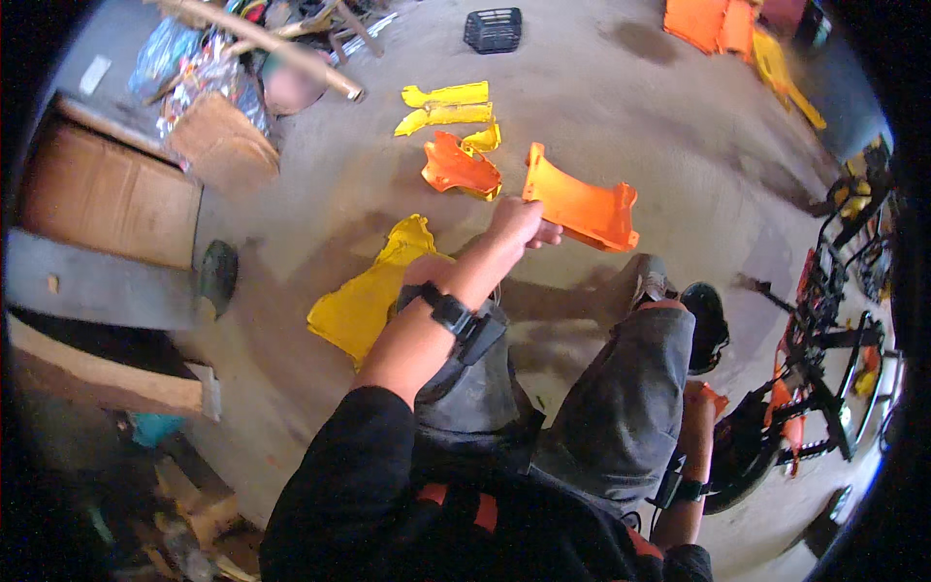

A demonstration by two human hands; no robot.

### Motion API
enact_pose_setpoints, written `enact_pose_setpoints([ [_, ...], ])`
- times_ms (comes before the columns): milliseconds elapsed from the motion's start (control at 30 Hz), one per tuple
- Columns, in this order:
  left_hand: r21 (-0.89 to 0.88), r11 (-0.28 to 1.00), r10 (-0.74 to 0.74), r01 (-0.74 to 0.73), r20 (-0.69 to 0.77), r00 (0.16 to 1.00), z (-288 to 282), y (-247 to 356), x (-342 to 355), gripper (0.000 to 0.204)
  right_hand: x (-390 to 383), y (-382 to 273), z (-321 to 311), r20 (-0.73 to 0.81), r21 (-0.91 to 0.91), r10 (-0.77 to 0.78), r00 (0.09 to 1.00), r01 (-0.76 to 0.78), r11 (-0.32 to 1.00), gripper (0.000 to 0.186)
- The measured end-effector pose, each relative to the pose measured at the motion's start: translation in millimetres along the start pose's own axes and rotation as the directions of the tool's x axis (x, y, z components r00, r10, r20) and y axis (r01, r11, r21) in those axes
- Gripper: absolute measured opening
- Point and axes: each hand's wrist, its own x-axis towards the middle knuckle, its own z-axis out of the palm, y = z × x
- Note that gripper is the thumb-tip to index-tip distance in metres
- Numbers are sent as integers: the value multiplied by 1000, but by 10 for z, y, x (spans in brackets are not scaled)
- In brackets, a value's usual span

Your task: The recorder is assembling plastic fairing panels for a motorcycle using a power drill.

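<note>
My left hand [524, 223] grips the left end of a curved orange plastic panel [582, 204], held out above the floor in front of me. My right hand [696, 398] is low beside my right knee, next to a small orange piece [716, 400]; its fingers are mostly hidden, so I cannot tell if they hold it. A large yellow panel [354, 306] lies by my left leg, partly behind my arm. Farther forward lie a curved orange part [456, 165] and several yellow strips [446, 116].
A black crate [492, 29] stands at the back. Wooden boards [107, 194] and scrap [208, 107] line the left. A black metal frame [824, 339] with orange parts is at right, near a round black object [705, 320]. More orange and yellow panels [708, 24] rest at back right.
</note>
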Motion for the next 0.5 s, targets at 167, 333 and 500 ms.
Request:
enact_pose_setpoints([
  [167,-144,974,187,-172,92,978,251,-89,205,16,279,-2141,-1010,-270,149,-296,916,343,927,20],
  [333,528,653,532,-543,191,825,246,-602,886,11,142,-3716,-407,75,-190,-773,630,770,609,42],
  [500,876,209,494,-434,289,820,584,-756,889,16,322,-3891,455,379,-395,-630,677,735,552,46],
])
